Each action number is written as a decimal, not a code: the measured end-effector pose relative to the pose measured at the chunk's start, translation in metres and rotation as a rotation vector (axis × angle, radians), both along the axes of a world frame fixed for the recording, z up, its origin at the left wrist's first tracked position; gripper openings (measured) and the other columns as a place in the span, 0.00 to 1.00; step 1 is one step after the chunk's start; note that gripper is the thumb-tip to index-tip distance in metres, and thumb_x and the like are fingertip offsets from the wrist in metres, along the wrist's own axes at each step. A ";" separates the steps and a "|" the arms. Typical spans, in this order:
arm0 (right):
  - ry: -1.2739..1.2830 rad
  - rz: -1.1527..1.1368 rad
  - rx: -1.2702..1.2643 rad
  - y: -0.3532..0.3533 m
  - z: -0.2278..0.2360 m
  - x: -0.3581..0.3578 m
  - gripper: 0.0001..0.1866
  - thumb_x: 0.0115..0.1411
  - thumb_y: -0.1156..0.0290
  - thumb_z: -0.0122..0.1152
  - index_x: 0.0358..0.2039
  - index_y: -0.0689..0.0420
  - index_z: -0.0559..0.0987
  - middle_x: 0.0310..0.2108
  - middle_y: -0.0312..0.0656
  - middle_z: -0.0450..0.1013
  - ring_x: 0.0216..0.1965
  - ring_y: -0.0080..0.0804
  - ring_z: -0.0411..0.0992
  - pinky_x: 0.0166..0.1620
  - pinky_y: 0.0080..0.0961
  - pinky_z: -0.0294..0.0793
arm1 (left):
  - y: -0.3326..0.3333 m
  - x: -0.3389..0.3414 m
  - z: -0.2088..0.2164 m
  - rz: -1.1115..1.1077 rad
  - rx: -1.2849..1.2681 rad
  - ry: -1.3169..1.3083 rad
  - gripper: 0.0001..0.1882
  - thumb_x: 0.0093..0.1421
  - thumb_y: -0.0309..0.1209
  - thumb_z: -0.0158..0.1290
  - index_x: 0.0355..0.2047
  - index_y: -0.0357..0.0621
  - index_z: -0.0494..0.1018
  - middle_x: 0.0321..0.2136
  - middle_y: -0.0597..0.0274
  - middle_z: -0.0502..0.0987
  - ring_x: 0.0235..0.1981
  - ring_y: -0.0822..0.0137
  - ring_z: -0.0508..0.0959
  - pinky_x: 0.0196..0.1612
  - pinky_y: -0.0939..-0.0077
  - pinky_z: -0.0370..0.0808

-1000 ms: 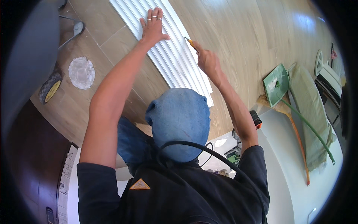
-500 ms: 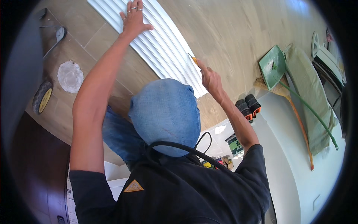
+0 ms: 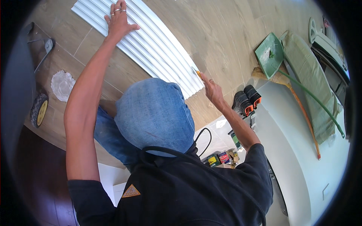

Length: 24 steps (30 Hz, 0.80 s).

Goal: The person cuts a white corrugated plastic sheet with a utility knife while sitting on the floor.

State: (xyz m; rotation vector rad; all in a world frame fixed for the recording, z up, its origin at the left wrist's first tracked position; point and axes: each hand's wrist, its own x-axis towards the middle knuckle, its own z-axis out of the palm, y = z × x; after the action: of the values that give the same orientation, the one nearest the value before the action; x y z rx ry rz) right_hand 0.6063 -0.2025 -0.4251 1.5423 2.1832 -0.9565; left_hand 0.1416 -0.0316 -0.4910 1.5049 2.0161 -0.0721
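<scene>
A long white fluted panel (image 3: pixel 151 41) lies on the floor ahead of my bent knee. My left hand (image 3: pixel 118 23) presses flat on its ridges near the far end, fingers stretched out and thumb apart. At the panel's right edge, close to its near ragged end, my right hand (image 3: pixel 213 90) grips a yellow-handled utility knife (image 3: pixel 198 73). The knife's thin metal blade points up and left, over or against the panel; whether it touches I cannot tell. My knee in blue jeans (image 3: pixel 152 113) hides part of the floor beside the panel.
On the right lie dark shoes (image 3: pixel 247 101), a green dustpan (image 3: pixel 270 52), a broom (image 3: pixel 292 90) and a covered board (image 3: pixel 307 75). Small boxes (image 3: pixel 223 157) sit by my right arm. Left are a crumpled clear plastic piece (image 3: pixel 62 86) and a wheel (image 3: pixel 39 110).
The view has shifted, so the scene sits a little differently. My left hand stays flat on the panel, and my right hand still holds the knife at its edge, a little nearer the near end.
</scene>
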 end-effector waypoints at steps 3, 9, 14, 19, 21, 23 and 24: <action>-0.005 -0.009 0.003 -0.014 0.001 0.016 0.34 0.64 0.75 0.53 0.69 0.38 0.62 0.27 0.53 0.72 0.27 0.53 0.74 0.29 0.48 0.72 | 0.000 0.001 0.002 -0.002 0.002 -0.008 0.72 0.40 0.44 0.75 0.72 0.35 0.36 0.73 0.47 0.38 0.74 0.47 0.38 0.72 0.38 0.41; -0.053 -0.005 -0.014 -0.029 0.007 0.033 0.34 0.64 0.75 0.53 0.69 0.38 0.61 0.28 0.52 0.73 0.27 0.53 0.74 0.29 0.48 0.73 | 0.001 -0.001 0.000 0.000 -0.014 0.002 0.72 0.40 0.45 0.75 0.72 0.35 0.35 0.73 0.47 0.37 0.74 0.46 0.37 0.72 0.38 0.41; -0.079 -0.026 -0.033 -0.029 0.011 0.030 0.34 0.64 0.74 0.52 0.69 0.38 0.61 0.29 0.52 0.73 0.28 0.53 0.75 0.30 0.47 0.74 | 0.000 -0.001 -0.007 -0.023 0.010 0.014 0.72 0.41 0.46 0.75 0.72 0.34 0.35 0.73 0.47 0.37 0.74 0.46 0.37 0.71 0.37 0.40; -0.159 -0.054 -0.061 -0.040 0.038 0.042 0.33 0.64 0.75 0.52 0.69 0.39 0.61 0.30 0.52 0.73 0.30 0.54 0.75 0.32 0.48 0.74 | -0.002 -0.003 -0.014 -0.034 0.123 0.000 0.69 0.40 0.46 0.75 0.72 0.39 0.40 0.73 0.52 0.43 0.74 0.48 0.41 0.68 0.30 0.45; -0.117 -0.093 -0.008 -0.036 0.044 0.034 0.33 0.64 0.76 0.52 0.69 0.40 0.62 0.32 0.52 0.74 0.31 0.54 0.76 0.34 0.48 0.75 | -0.011 -0.014 -0.027 -0.021 0.245 0.012 0.69 0.38 0.47 0.75 0.73 0.40 0.42 0.72 0.52 0.46 0.73 0.48 0.43 0.65 0.26 0.49; -0.034 -0.143 0.074 -0.010 0.039 -0.006 0.33 0.63 0.77 0.52 0.69 0.40 0.63 0.37 0.53 0.76 0.34 0.54 0.77 0.36 0.47 0.76 | -0.019 -0.022 -0.035 -0.023 0.221 0.017 0.70 0.38 0.48 0.75 0.72 0.37 0.43 0.73 0.49 0.45 0.73 0.47 0.42 0.64 0.26 0.50; 0.046 -0.150 0.118 0.009 0.030 -0.028 0.33 0.63 0.77 0.52 0.69 0.40 0.63 0.39 0.53 0.77 0.36 0.54 0.77 0.37 0.46 0.77 | -0.013 -0.014 -0.029 -0.031 0.182 0.018 0.69 0.38 0.48 0.75 0.72 0.36 0.44 0.73 0.49 0.45 0.74 0.46 0.42 0.64 0.25 0.49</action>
State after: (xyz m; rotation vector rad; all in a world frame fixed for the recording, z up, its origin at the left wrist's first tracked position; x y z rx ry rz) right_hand 0.5779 -0.1933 -0.3951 1.7761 2.2175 -0.9306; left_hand 0.1280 -0.0444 -0.5204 1.6524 2.0596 0.0878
